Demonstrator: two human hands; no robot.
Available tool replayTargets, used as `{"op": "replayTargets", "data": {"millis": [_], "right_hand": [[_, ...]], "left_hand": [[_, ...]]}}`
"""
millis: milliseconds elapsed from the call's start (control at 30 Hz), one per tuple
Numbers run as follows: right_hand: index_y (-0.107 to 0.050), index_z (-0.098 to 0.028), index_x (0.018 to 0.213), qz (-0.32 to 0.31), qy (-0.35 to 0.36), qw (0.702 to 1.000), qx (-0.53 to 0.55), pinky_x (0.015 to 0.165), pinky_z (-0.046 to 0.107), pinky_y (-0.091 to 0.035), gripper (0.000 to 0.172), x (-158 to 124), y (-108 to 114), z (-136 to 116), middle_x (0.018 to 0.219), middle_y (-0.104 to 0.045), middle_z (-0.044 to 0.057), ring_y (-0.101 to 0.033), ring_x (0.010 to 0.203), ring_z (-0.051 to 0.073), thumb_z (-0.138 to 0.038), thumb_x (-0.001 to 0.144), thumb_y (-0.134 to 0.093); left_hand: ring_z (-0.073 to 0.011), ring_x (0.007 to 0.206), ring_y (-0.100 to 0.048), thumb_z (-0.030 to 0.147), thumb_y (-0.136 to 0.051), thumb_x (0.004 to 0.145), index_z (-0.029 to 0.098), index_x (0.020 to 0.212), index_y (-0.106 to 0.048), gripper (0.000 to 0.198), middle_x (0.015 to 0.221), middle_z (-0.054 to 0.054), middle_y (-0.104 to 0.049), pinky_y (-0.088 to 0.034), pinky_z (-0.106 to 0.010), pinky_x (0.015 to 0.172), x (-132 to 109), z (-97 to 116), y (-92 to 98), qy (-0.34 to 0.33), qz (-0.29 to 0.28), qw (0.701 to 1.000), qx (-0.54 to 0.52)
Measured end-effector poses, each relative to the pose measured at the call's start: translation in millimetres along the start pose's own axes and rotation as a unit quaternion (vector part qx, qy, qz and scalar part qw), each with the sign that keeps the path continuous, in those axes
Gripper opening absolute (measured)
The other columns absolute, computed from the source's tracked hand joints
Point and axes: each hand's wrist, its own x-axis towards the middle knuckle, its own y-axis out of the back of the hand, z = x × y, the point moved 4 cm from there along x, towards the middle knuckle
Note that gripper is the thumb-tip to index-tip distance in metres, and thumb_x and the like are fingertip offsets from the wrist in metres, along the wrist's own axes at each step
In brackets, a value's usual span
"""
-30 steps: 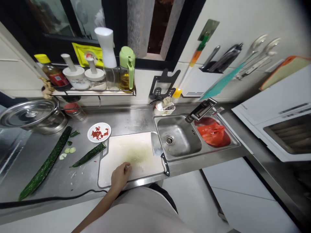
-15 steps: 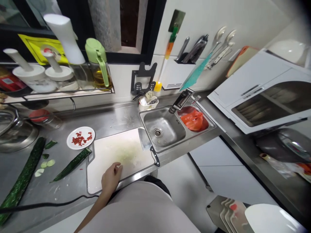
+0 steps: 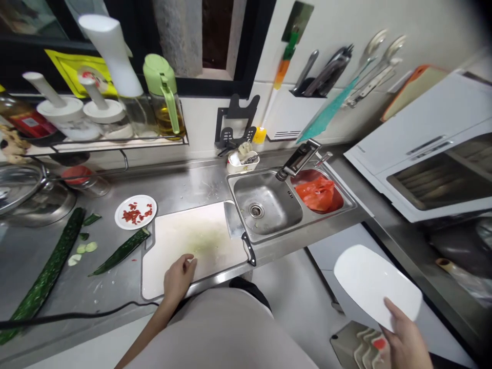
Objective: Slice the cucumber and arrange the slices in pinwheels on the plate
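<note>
A white rectangular plate with rounded corners (image 3: 372, 282) is tilted in my right hand (image 3: 407, 335), its thumb over the near edge and the other fingers underneath. My left hand (image 3: 179, 277) rests at the front edge of the white cutting board (image 3: 172, 230). Its fingers are loosely curled in, and I see nothing in them. A wide-bladed kitchen knife (image 3: 233, 220) lies at the board's right end, black handle (image 3: 249, 249) toward me. Left of the board are a cut piece of cucumber (image 3: 121, 252) and a small white plate (image 3: 119, 218) with chopped red pieces (image 3: 134, 212).
A long cucumber (image 3: 48, 271) and several slices (image 3: 86, 248) lie on the left, near a black cord (image 3: 77, 323). Right of the board is a double sink (image 3: 265, 197) with a red plastic bag (image 3: 317, 195). Below my right hand stands a rack (image 3: 357, 343).
My right hand has come into view at lower right, raising the white plate up and left. My left hand stays on the board. The view has shifted slightly.
</note>
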Motion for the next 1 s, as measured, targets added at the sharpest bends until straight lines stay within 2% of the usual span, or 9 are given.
{"op": "replayTargets", "data": {"millis": [33, 167, 433, 533, 633, 733, 833, 900, 1000], "right_hand": [[-0.058, -0.039, 0.126, 0.020, 0.050, 0.998, -0.037, 0.045, 0.022, -0.049, 0.079, 8, -16, -6, 0.152, -0.038, 0.006, -0.072, 0.081, 0.027, -0.015, 0.052, -0.070], [-0.070, -0.026, 0.103, -0.085, 0.091, 0.991, -0.052, 0.072, 0.028, -0.058, 0.052, 17, -106, -10, 0.139, -0.055, 0.007, -0.067, 0.106, 0.028, -0.014, 0.053, -0.069], [-0.070, -0.014, 0.097, -0.266, 0.049, 0.960, -0.064, 0.082, 0.040, -0.059, 0.043, -7, -268, 25, 0.101, -0.074, 0.012, -0.071, 0.090, 0.029, -0.012, 0.054, -0.074], [-0.069, -0.012, 0.091, -0.320, 0.022, 0.942, -0.094, 0.078, 0.038, -0.060, 0.036, -29, -313, 47, 0.089, -0.076, 0.012, -0.072, 0.082, 0.028, -0.013, 0.056, -0.075], [-0.069, -0.011, 0.090, -0.376, 0.008, 0.917, -0.133, 0.071, 0.035, -0.060, 0.033, -59, -346, 68, 0.083, -0.076, 0.011, -0.072, 0.076, 0.026, -0.015, 0.058, -0.075], [-0.069, -0.011, 0.092, -0.453, -0.018, 0.875, -0.172, 0.068, 0.032, -0.060, 0.034, -90, -365, 91, 0.086, -0.076, 0.010, -0.072, 0.076, 0.024, -0.015, 0.059, -0.075], [-0.070, -0.012, 0.092, -0.495, -0.033, 0.844, -0.206, 0.066, 0.029, -0.058, 0.034, -112, -376, 112, 0.087, -0.076, 0.010, -0.071, 0.074, 0.022, -0.017, 0.059, -0.076], [-0.069, -0.012, 0.092, -0.506, -0.028, 0.836, -0.211, 0.064, 0.028, -0.057, 0.034, -120, -385, 123, 0.085, -0.076, 0.009, -0.071, 0.072, 0.022, -0.018, 0.059, -0.075], [-0.069, -0.013, 0.091, -0.504, -0.019, 0.838, -0.209, 0.062, 0.027, -0.056, 0.033, -125, -402, 137, 0.080, -0.075, 0.007, -0.070, 0.068, 0.021, -0.016, 0.059, -0.074]], "left_hand": [[-0.0165, 0.075, -0.062, 0.048, -0.044, 0.089, 0.025, 0.106, -0.065, 0.035, 0.077, 0.001, -0.067, -0.040, -0.025, 0.067, 0, 0, -0.3, -0.001, 0.002, 1.000, -0.006], [-0.0164, 0.074, -0.063, 0.050, -0.046, 0.087, 0.024, 0.105, -0.067, 0.037, 0.075, 0.001, -0.067, -0.042, -0.026, 0.068, -1, 0, 0.0, -0.001, 0.021, 0.999, -0.049], [-0.0174, 0.074, -0.063, 0.055, -0.057, 0.078, 0.018, 0.106, -0.065, 0.047, 0.080, -0.004, -0.068, -0.046, -0.027, 0.066, 21, 34, -25.2, 0.011, -0.003, 0.960, -0.281], [-0.0216, 0.095, -0.065, 0.056, -0.063, 0.075, 0.017, 0.116, -0.060, 0.057, 0.104, -0.012, -0.069, -0.050, -0.032, 0.080, 42, 65, -42.5, 0.032, -0.085, 0.885, -0.456], [-0.0232, 0.118, -0.058, 0.060, -0.054, 0.084, 0.022, 0.135, -0.047, 0.065, 0.134, -0.015, -0.057, -0.044, -0.037, 0.100, 71, 98, -45.9, 0.044, -0.130, 0.769, -0.624], [-0.0275, 0.124, -0.055, 0.071, -0.036, 0.087, 0.024, 0.147, -0.033, 0.076, 0.141, -0.013, -0.051, -0.040, -0.047, 0.105, 96, 124, -41.3, 0.050, -0.189, 0.656, -0.729], [-0.0333, 0.127, -0.051, 0.072, -0.032, 0.087, 0.013, 0.146, -0.038, 0.083, 0.137, -0.017, -0.056, -0.033, -0.051, 0.110, 108, 135, -36.9, 0.024, -0.290, 0.556, -0.779], [-0.0350, 0.128, -0.050, 0.072, -0.034, 0.086, 0.010, 0.143, -0.042, 0.085, 0.135, -0.018, -0.057, -0.029, -0.050, 0.112, 109, 131, -36.2, 0.017, -0.325, 0.514, -0.794], [-0.0345, 0.129, -0.050, 0.074, -0.035, 0.085, 0.012, 0.142, -0.046, 0.085, 0.133, -0.016, -0.059, -0.029, -0.050, 0.113, 112, 111, -36.7, 0.033, -0.295, 0.513, -0.805]]}}
